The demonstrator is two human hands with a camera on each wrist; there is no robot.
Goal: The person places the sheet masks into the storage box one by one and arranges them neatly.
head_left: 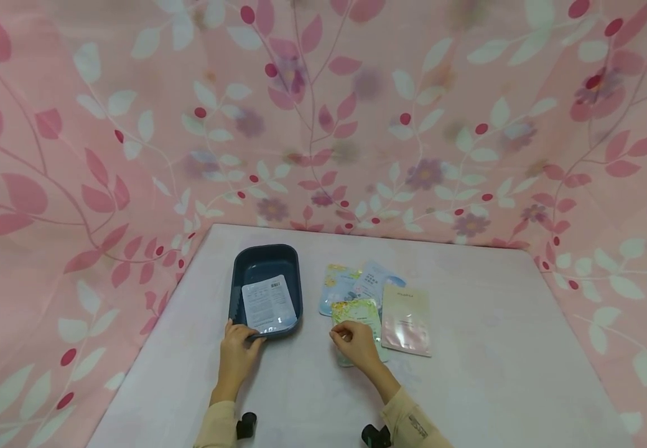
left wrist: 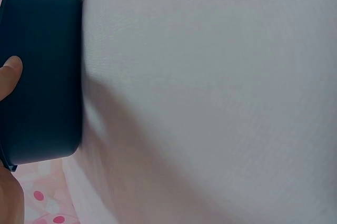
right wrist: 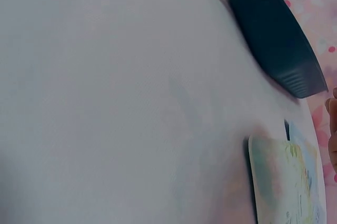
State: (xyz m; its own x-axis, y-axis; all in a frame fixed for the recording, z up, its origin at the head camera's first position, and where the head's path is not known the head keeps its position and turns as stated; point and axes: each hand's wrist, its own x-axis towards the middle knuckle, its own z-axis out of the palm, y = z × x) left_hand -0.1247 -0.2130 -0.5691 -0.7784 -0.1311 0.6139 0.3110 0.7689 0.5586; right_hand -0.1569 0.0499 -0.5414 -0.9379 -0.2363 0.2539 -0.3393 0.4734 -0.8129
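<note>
My left hand (head_left: 236, 356) grips the near rim of a dark blue rectangular plastic basin (head_left: 264, 255), thumb against its outer wall. In the left wrist view the thumb (left wrist: 12, 70) lies on that wall. A white sheet-mask packet (head_left: 269, 305), printed with small text and a barcode, leans inside the basin. My right hand (head_left: 357, 342) is over a green-and-yellow mask packet (head_left: 364, 308), its fingers loosely curled with nothing showing between them. In the right wrist view only a bit of this hand appears at the right edge, above the green packet (right wrist: 279, 182).
Behind the green packet lie a blue-and-yellow packet (head_left: 331, 295) and a pale blue packet (head_left: 374, 277), overlapping. A beige-pink packet (head_left: 406, 323) lies at their right. The white-covered table (head_left: 497, 348) meets a pink floral cloth (head_left: 312, 155) at the back and sides.
</note>
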